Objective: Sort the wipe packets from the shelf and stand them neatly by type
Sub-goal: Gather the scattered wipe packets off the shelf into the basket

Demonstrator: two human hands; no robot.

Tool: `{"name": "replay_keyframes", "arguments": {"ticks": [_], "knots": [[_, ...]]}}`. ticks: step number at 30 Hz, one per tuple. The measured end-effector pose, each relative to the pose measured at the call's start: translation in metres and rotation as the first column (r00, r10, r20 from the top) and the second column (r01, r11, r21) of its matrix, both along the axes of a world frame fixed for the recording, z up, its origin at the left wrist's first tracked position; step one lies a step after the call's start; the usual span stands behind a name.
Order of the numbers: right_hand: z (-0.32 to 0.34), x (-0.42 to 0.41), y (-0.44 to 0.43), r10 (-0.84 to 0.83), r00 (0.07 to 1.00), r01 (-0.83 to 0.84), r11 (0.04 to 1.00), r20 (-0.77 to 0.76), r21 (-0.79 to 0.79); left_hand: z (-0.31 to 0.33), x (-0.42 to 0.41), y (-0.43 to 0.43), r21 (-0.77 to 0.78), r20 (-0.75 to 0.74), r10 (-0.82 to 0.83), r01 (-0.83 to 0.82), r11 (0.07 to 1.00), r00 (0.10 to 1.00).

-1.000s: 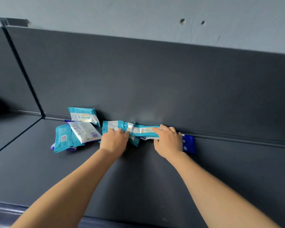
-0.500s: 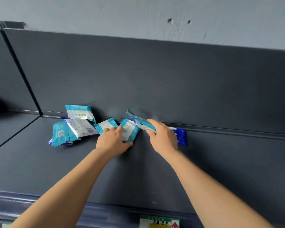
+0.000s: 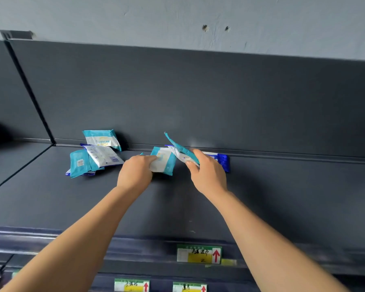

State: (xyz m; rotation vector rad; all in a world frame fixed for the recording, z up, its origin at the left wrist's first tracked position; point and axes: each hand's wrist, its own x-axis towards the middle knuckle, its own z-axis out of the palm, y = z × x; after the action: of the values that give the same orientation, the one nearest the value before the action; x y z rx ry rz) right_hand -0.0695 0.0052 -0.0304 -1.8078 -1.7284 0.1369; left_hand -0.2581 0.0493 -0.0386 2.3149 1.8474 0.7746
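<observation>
On the dark shelf [image 3: 261,203], my left hand [image 3: 136,172] grips a teal-and-white wipe packet [image 3: 164,162] tilted on its edge. My right hand [image 3: 208,172] holds another teal packet [image 3: 180,151] lifted at an angle, its end pointing up and left. Behind my right hand a dark blue packet [image 3: 221,162] lies against the back panel. To the left, one teal packet [image 3: 102,139] leans on the back panel, and a loose pile of teal and white packets [image 3: 93,161] lies flat in front of it.
The shelf's back panel [image 3: 198,98] rises right behind the packets. A vertical divider [image 3: 30,91] splits off another bay at the left. Price tags [image 3: 199,253] hang on the shelf's front edge below my arms.
Both hands have lifted and parted their teal packets; the right one now tilts up more steeply. The camera has tipped down, bringing the shelf's front edge and price tags into view.
</observation>
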Motion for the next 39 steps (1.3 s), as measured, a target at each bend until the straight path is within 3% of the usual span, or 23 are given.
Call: {"name": "replay_keyframes", "arguments": {"ticks": [3, 7, 12, 22, 30, 39], "knots": [[0.008, -0.010, -0.020, -0.072, 0.995, 0.075, 0.996, -0.073, 0.051, 0.011, -0.001, -0.013, 0.076, 0.268, -0.039, 0.019, 0.997, 0.963], [0.018, -0.023, -0.051, -0.181, 0.974, 0.199, 0.970, -0.134, 0.140, 0.025, 0.000, -0.031, -0.009, 0.563, -0.085, 0.108, 0.994, 0.822], [0.012, -0.041, -0.108, -0.333, 0.920, 0.379, 0.888, -0.204, 0.261, 0.033, 0.006, -0.079, -0.001, 0.753, -0.235, 0.359, 0.933, 0.614], [0.008, -0.030, -0.274, -0.619, 0.753, 0.656, 0.675, -0.225, 0.339, 0.031, 0.052, -0.208, -0.043, 0.894, -0.293, 0.718, 0.694, 0.338], [-0.026, -0.013, -0.437, -0.827, 0.505, 0.847, 0.420, -0.248, 0.326, -0.007, 0.105, -0.347, -0.137, 0.910, -0.297, 0.884, 0.446, 0.290], [-0.069, -0.006, -0.645, -0.922, 0.317, 0.934, 0.263, -0.224, 0.242, -0.050, 0.143, -0.543, -0.269, 0.921, -0.242, 0.948, 0.170, 0.304]]}}
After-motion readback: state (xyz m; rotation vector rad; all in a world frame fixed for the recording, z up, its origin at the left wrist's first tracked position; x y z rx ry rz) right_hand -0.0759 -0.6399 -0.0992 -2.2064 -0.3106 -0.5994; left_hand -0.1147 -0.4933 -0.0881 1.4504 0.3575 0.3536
